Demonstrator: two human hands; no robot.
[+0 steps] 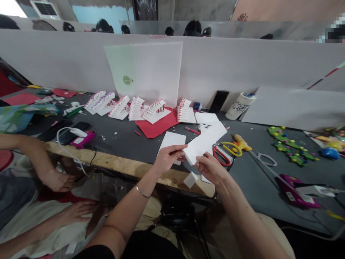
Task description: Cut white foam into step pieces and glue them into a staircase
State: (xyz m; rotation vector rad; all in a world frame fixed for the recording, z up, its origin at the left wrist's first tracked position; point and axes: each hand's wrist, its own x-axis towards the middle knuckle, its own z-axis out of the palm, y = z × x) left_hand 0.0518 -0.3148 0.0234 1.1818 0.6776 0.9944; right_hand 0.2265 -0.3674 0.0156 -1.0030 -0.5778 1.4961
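Between my two hands is a long white foam board strip point(206, 141), tilted up over the table's front edge. My left hand point(171, 157) pinches its near left corner, and my right hand point(211, 167) grips the near right corner. A small white foam piece point(191, 180) sits at the wooden edge just below. Under and behind the strip are a white sheet point(172, 139) and another white board point(207, 117). Scissors with red and yellow handles point(221, 155) lie beside my right hand, close to a yellow glue gun point(242, 142).
Several small white stair models point(156, 110) line the back, some by red foam point(155, 126). A phone point(219, 101) and a white cup point(240, 106) stand at the partition. Purple power strips point(299, 192) and cables lie right and left. Another person's hands point(78, 212) rest at left.
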